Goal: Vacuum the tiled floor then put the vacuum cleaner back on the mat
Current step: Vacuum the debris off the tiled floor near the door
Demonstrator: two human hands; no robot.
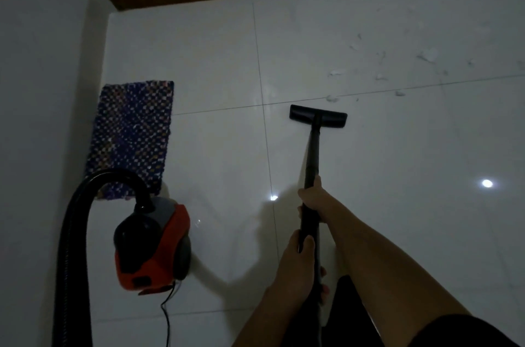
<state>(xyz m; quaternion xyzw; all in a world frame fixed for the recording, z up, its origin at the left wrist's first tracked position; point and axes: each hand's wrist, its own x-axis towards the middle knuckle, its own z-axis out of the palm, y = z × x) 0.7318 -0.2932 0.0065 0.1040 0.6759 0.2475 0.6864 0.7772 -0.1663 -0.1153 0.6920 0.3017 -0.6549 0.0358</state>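
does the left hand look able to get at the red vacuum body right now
Probably not yet: the left hand grips the wand, as does the right hand. Once it lets go, only bare tiled floor lies between it and the vacuum body.

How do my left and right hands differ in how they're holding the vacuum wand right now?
The right hand holds the wand farther along, nearer the floor head; the left hand holds it closer to your body. The right arm reaches in from the right, while the left arm comes up from below. Both hands curl round the same black wand.
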